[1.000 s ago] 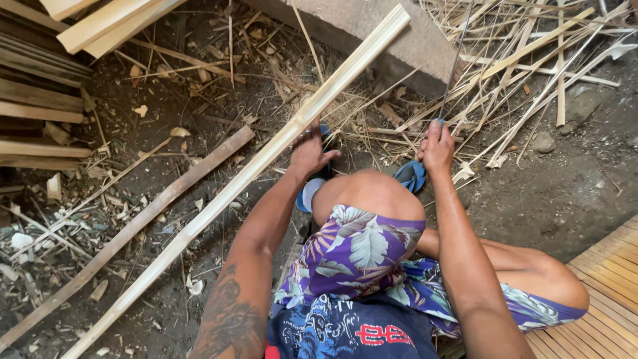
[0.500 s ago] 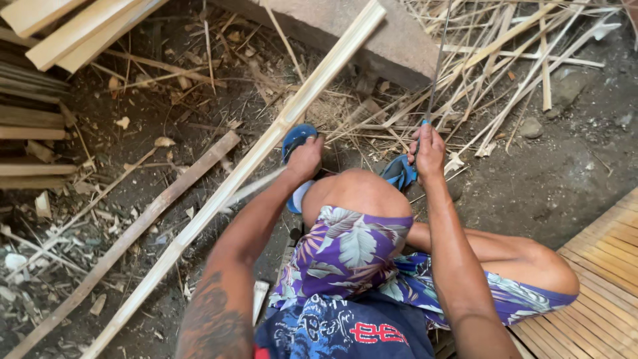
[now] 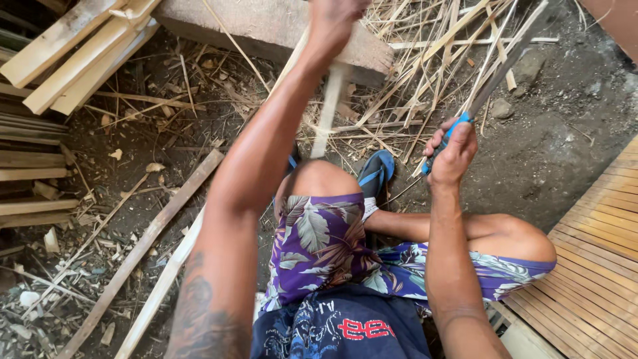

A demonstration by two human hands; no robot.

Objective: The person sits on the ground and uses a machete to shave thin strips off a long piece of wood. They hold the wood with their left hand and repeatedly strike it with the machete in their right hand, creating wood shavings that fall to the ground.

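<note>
The left hand point(image 3: 335, 20) is raised at the far edge of the view and is closed around a pale bamboo strip point(image 3: 329, 110), which hangs down steeply toward the knee. The right hand point(image 3: 452, 151) is clamped on the blue handle of a long knife point(image 3: 502, 66), whose blade points far and right over the thin bamboo slivers point(image 3: 425, 60) on the ground.
</note>
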